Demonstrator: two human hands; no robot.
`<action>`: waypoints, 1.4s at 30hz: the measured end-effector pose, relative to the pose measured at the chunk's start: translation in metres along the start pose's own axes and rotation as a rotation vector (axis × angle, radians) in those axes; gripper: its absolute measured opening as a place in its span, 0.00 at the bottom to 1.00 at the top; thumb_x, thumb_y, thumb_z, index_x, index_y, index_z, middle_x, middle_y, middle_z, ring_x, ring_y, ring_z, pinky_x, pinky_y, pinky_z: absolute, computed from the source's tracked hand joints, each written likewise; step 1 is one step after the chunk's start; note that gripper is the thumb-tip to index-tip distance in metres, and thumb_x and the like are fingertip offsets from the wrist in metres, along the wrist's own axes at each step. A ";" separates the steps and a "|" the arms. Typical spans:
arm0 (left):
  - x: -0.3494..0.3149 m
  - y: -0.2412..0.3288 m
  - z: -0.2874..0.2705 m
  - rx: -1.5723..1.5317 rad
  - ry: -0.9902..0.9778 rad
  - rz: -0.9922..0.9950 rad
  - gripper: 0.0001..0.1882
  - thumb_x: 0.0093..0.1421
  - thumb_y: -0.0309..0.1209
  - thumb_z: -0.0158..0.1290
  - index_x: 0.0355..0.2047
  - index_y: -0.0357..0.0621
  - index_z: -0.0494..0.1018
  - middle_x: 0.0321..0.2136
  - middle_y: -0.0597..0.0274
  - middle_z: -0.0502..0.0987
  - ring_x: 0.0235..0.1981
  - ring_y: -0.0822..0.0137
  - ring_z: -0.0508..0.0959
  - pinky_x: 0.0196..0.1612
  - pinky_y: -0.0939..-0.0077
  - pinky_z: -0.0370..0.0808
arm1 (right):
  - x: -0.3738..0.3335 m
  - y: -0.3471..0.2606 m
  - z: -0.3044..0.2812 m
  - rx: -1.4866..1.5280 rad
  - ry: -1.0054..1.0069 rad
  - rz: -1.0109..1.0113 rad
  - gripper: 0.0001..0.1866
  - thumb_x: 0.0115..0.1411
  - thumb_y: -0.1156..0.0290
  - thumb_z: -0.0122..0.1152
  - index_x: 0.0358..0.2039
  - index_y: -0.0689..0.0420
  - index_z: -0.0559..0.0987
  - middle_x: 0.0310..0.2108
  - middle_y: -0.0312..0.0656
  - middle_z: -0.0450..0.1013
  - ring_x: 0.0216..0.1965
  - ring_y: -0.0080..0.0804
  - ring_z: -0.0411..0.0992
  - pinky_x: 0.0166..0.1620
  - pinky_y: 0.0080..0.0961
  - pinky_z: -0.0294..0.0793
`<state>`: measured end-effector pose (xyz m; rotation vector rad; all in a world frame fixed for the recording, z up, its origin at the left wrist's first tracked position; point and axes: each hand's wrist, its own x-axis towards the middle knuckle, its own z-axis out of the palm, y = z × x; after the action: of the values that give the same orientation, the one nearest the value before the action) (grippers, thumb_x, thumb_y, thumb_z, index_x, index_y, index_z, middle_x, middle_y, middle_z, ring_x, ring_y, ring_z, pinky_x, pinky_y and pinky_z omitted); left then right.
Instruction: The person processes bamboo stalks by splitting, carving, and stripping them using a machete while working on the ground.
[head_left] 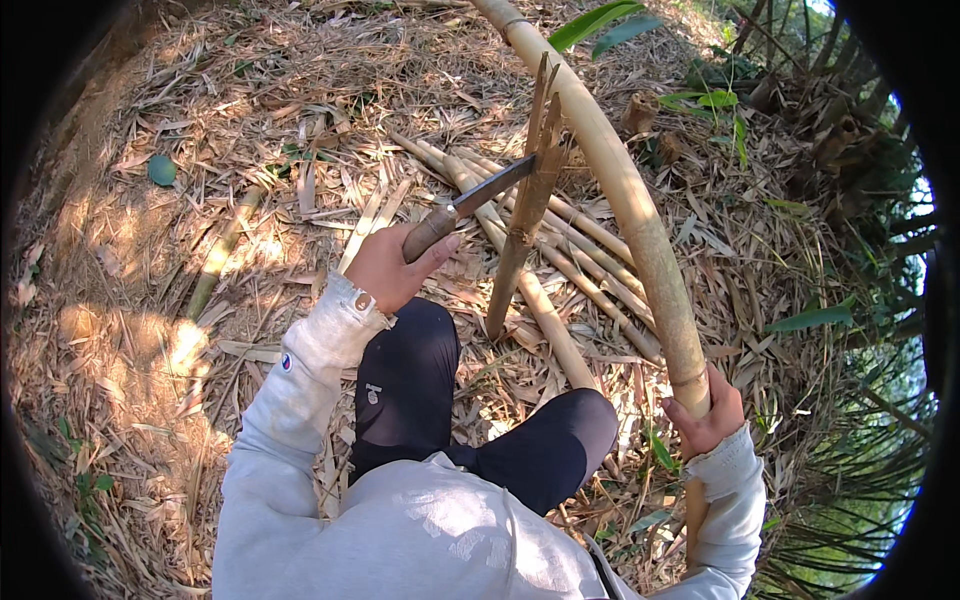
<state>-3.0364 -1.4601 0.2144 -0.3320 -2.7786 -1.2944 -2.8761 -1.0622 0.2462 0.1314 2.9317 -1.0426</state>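
Observation:
My left hand (385,268) is closed around the wooden handle of a knife (492,188), its blade pointing up and to the right. The blade's far end meets a brown, rough piece of wood or bamboo sheath (514,245) that stands tilted, split at its top. Whether the blade is stuck in it or only touches it, I cannot tell. Over on the right, my right hand (712,415) grips a long, pale bamboo pole (625,190) near its lower part. The pole runs up past the split piece to the top edge.
Several cut bamboo lengths (590,255) lie on the ground beyond my knees. A shorter greenish piece (225,250) rests to the left. Dry leaves and husks (270,110) cover the soil. Stumps (640,112) and green plants (820,315) stand on the right.

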 end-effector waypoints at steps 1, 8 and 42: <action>-0.004 0.003 -0.002 -0.086 -0.045 -0.051 0.21 0.65 0.49 0.51 0.37 0.40 0.74 0.10 0.69 0.65 0.11 0.74 0.65 0.17 0.74 0.63 | 0.006 0.012 0.004 -0.019 0.001 -0.055 0.36 0.46 0.68 0.70 0.57 0.60 0.68 0.36 0.49 0.78 0.35 0.39 0.79 0.42 0.31 0.76; -0.011 0.005 -0.030 -0.182 -0.209 -0.161 0.23 0.67 0.45 0.50 0.54 0.42 0.68 0.12 0.69 0.67 0.09 0.76 0.68 0.14 0.79 0.65 | 0.041 -0.007 0.033 0.287 0.068 0.067 0.46 0.47 0.68 0.73 0.64 0.61 0.58 0.40 0.51 0.77 0.42 0.35 0.75 0.46 0.31 0.73; 0.050 -0.069 0.004 0.246 0.021 0.015 0.12 0.55 0.26 0.58 0.36 0.38 0.67 0.22 0.44 0.77 0.28 0.43 0.78 0.30 0.53 0.73 | 0.118 -0.063 0.086 -0.137 0.266 -0.017 0.22 0.49 0.72 0.65 0.46 0.63 0.75 0.31 0.46 0.78 0.33 0.33 0.77 0.41 0.29 0.75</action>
<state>-3.0999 -1.4919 0.1675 -0.3212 -2.8674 -0.9323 -2.9996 -1.1564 0.2126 0.2616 3.2354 -0.8853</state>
